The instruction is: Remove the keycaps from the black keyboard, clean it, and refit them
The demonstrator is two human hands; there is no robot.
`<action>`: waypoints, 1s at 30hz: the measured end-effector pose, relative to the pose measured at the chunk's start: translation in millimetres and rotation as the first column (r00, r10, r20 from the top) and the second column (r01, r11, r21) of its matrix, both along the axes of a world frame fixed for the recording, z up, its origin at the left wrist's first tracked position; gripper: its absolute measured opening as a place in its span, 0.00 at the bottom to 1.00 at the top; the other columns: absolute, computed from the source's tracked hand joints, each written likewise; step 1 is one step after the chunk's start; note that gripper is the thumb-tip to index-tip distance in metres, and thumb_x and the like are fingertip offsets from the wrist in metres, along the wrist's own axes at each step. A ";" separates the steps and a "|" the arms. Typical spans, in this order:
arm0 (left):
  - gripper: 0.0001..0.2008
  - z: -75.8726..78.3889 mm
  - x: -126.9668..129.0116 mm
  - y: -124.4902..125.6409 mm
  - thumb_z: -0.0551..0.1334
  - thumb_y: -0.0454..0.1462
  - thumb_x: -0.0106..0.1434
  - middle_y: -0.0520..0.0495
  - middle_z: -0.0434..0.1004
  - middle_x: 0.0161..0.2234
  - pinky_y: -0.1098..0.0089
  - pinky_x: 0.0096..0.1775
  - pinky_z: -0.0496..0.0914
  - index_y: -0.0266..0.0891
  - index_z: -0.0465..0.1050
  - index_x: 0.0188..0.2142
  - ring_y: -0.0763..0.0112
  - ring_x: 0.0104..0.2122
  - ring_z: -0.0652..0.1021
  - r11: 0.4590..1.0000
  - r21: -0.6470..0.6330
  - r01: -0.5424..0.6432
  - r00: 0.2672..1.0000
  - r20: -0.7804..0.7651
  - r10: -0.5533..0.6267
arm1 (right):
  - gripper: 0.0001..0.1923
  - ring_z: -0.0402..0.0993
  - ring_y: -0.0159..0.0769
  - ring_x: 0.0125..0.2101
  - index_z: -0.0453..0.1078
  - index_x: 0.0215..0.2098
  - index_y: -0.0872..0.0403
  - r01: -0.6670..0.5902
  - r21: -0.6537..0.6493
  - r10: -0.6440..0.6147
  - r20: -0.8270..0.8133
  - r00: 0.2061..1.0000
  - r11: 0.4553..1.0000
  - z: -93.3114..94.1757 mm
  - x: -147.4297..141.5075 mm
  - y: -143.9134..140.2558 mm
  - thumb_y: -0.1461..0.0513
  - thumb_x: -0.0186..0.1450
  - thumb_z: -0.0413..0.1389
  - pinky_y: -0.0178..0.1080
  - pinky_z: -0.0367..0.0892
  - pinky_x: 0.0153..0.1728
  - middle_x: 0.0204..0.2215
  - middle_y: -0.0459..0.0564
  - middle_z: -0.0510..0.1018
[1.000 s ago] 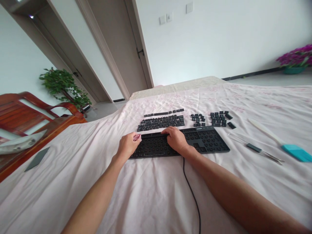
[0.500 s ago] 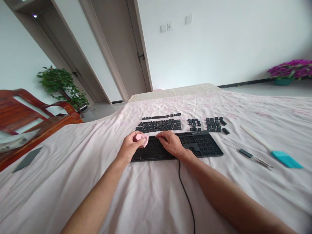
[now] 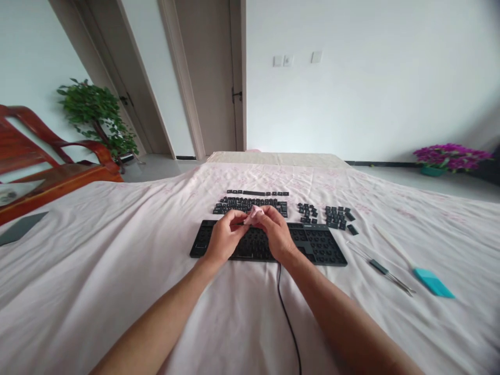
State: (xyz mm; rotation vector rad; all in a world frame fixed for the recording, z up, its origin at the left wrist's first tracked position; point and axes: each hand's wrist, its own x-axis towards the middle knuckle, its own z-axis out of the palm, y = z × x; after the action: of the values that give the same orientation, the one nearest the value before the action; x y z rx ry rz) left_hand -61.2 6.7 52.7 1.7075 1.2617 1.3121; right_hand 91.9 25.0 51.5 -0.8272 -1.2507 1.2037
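Observation:
Over the keyboard, my left hand and my right hand meet at the fingertips, both closed on a small crumpled pink cloth. Whether a key cap sits inside the cloth I cannot make out. Below them the black keyboard lies flat, its key caps off and the sockets bare, partly covered by my hands. Loose black key caps are laid out in rows just behind it, and smaller groups of key caps lie to the right. A black cable runs from the keyboard towards me.
On the pale floral sheet to the right lie a thin wire tool with a dark grip and a brush with a turquoise head. A dark flat object rests at the left, near a wooden chair.
My left hand has carried the pink cloth right to my right hand, which has lifted from the keyboard's back edge; both now grip the cloth. The camera view has also tilted.

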 end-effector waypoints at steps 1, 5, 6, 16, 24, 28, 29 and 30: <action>0.07 -1.6 -7.9 1.2 0.62 0.36 0.59 0.48 0.77 0.41 0.64 0.49 0.68 0.42 0.72 0.39 0.65 0.43 0.76 0.996 0.062 -0.063 0.986 -0.152 0.072 | 0.13 0.71 0.33 0.31 0.67 0.34 0.53 -0.017 0.013 0.016 0.069 0.998 1.000 4.9 7.7 4.0 0.52 0.64 0.53 0.37 0.67 0.37 0.30 0.47 0.76; 0.08 -17.4 -39.0 8.4 0.59 0.34 0.61 0.48 0.77 0.42 0.62 0.52 0.64 0.43 0.74 0.40 0.63 0.46 0.74 0.956 0.205 -0.210 0.832 -0.476 0.285 | 0.07 0.69 0.33 0.28 0.71 0.32 0.55 -0.064 0.147 -0.046 0.645 0.763 0.987 11.2 33.5 24.1 0.59 0.61 0.54 0.35 0.64 0.33 0.25 0.46 0.75; 0.08 -22.3 -44.3 9.9 0.58 0.35 0.62 0.47 0.77 0.43 0.62 0.53 0.64 0.44 0.73 0.41 0.63 0.46 0.74 0.949 0.220 -0.225 0.794 -0.523 0.310 | 0.06 0.70 0.33 0.30 0.72 0.31 0.55 -0.086 0.197 -0.092 0.745 0.661 0.977 8.8 35.9 28.3 0.61 0.61 0.54 0.35 0.63 0.34 0.26 0.47 0.75; 0.11 -44.4 -50.0 11.3 0.58 0.42 0.64 0.44 0.72 0.46 0.59 0.51 0.61 0.45 0.71 0.45 0.59 0.48 0.70 0.913 0.203 -0.354 0.561 -0.735 0.381 | 0.12 0.72 0.35 0.37 0.73 0.35 0.56 -0.336 0.212 -0.157 0.971 0.182 0.918 -2.6 20.4 25.7 0.72 0.60 0.49 0.33 0.62 0.38 0.35 0.52 0.76; 0.11 -48.5 -48.8 11.4 0.59 0.43 0.64 0.43 0.69 0.46 0.58 0.48 0.62 0.44 0.70 0.45 0.56 0.48 0.68 0.904 0.201 -0.378 0.530 -0.753 0.389 | 0.14 0.73 0.35 0.35 0.73 0.31 0.52 -0.448 0.040 -0.018 0.998 0.053 0.893 11.7 36.1 -12.2 0.74 0.58 0.51 0.33 0.61 0.34 0.32 0.48 0.77; 0.11 -48.3 -47.8 11.4 0.58 0.42 0.64 0.43 0.69 0.47 0.58 0.49 0.61 0.44 0.69 0.45 0.56 0.49 0.68 0.903 0.183 -0.390 0.540 -0.748 0.385 | 0.11 0.73 0.34 0.35 0.73 0.32 0.52 -0.442 0.083 -0.011 0.986 0.164 0.893 17.3 26.6 -11.3 0.71 0.60 0.52 0.33 0.61 0.36 0.33 0.48 0.77; 0.11 -48.4 -47.9 11.5 0.58 0.42 0.64 0.43 0.68 0.47 0.58 0.49 0.61 0.44 0.69 0.45 0.56 0.49 0.68 0.903 0.180 -0.390 0.544 -0.746 0.383 | 0.10 0.73 0.34 0.36 0.73 0.34 0.52 -0.437 0.107 -0.017 0.979 0.204 0.893 17.4 21.1 -10.6 0.70 0.61 0.53 0.33 0.62 0.37 0.33 0.48 0.77; 0.11 -48.6 -47.9 11.7 0.58 0.42 0.64 0.43 0.68 0.47 0.58 0.49 0.62 0.44 0.69 0.45 0.56 0.49 0.68 0.904 0.178 -0.390 0.547 -0.745 0.383 | 0.09 0.73 0.34 0.36 0.72 0.35 0.52 -0.444 0.118 -0.012 0.972 0.236 0.888 17.0 15.3 -10.3 0.70 0.61 0.53 0.32 0.62 0.37 0.33 0.47 0.77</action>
State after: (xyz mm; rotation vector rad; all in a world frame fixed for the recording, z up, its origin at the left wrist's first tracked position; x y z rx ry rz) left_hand -109.2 18.4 4.0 2.1611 2.2429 0.7435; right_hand 107.2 14.7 68.4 -1.1581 -2.6412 0.4686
